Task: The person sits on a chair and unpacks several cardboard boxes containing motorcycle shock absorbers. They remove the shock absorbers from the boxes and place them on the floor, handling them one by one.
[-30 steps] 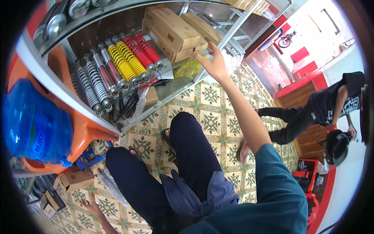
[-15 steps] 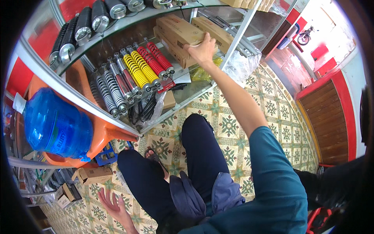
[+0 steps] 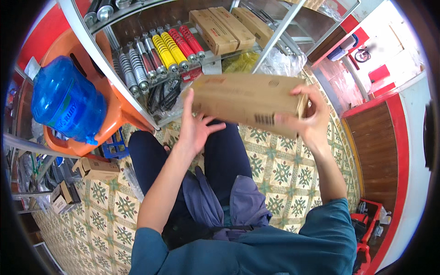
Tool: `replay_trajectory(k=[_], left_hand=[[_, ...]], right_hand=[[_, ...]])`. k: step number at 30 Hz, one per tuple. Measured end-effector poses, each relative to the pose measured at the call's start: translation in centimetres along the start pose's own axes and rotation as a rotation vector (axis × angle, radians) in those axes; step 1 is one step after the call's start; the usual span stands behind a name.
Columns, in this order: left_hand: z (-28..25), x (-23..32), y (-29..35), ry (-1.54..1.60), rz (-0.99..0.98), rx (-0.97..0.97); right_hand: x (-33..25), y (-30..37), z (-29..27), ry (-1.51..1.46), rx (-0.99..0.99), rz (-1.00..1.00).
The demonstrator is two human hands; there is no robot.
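We're holding a long carton in mid-air, out from the front edge of the glass shelf and over our legs! Our right hand is doing the gripping, thumb pressing the printed face, fingers wrapping the right end. Our left hand is standing open at the other end, fingers spreading under the lower edge; whether it's touching, we can't tell. The walls are looking stiff and dry, so we're expecting little slip, though a hard pinch could be denting them. We're guessing at some weight, contents unseen, and a one-ended hold could be letting it tip; cupping the left end from beneath, away from the end flaps, is seeming surest.
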State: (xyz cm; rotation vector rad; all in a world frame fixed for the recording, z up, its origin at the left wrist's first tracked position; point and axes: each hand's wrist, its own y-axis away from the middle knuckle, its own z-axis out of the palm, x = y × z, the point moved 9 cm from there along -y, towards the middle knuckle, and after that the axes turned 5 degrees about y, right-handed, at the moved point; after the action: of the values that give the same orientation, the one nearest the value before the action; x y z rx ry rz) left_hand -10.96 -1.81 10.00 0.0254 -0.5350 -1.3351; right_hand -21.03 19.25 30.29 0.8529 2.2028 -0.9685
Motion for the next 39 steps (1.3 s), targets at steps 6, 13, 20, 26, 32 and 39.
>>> replay_trajectory(k=[6,13,20,26,32,39], left_hand=[[-8.2,-3.9,4.2,0.067,0.016,0.236],[-12.7,-2.3,11.0,0.092,0.073,0.128],[-13.8,-4.7,10.6,0.075,0.024,0.118],[-15.9,-4.4,10.5,-0.011,0.083,0.281],[-15.1,-4.2,10.2,-0.034,0.054,0.295],[-14.7,-4.0,10.8,-0.081,0.114,0.347]], right_hand=[[-8.8,7.1,2.5,0.276,-0.26,-0.382],[-13.7,10.1,8.5,0.072,-0.361,-0.475],[-12.0,12.4,7.5,0.058,-0.551,-0.335],[-9.6,13.8,4.9,0.001,-0.501,-0.352],[-7.9,16.0,1.5,-0.143,-0.083,-0.354],[-5.0,18.3,-0.7,0.257,0.002,-0.341]])
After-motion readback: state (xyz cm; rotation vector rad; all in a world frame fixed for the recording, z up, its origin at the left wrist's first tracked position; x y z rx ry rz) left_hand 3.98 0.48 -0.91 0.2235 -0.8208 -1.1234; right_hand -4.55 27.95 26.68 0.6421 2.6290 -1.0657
